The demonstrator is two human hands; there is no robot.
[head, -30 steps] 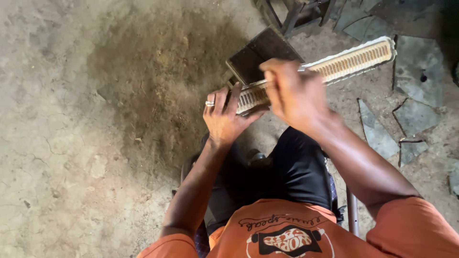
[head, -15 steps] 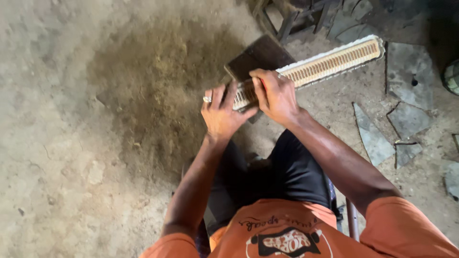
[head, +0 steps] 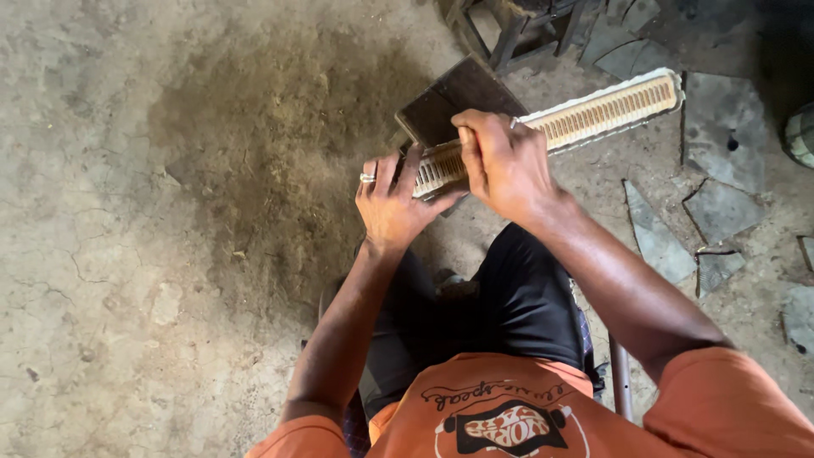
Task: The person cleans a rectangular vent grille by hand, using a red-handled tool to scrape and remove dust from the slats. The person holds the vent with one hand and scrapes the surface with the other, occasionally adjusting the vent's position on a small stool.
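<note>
- Left hand (head: 392,206) spread flat, fingers splayed and pressed up against the near end of the long pale ribbed block (head: 577,123); not wrapped round it, more a brace than a grasp, likely to stop that end sliding or twisting.
- Ring (head: 367,177) on one left finger, at the outer edge of the hand, clear of the block.
- Right hand (head: 502,165) clenched over the top of the block just beyond the left fingertips, knuckles up, fingers curled down across the ribs; seemingly pinching something small and bright at the fingertips, too small to identify.
- Block itself held off the ground, slanting up and away from the fingers toward the upper right; far end free and unsupported, so both hands bunched at one end carry and steady the whole length.
- Ribbed face turned upward toward the camera, probably so the slots stay open to view and reach under the right fingers.
- Dark flat square board (head: 458,100) directly past the fingertips, beneath or behind the near end of the block; touching or merely overlapping, cannot tell.
- Cracked earthen floor (head: 127,254) far below the fingers, with a darker patch left of the left hand.
- Broken grey slabs (head: 721,203) scattered to the right of the right wrist, well apart from the hands.
</note>
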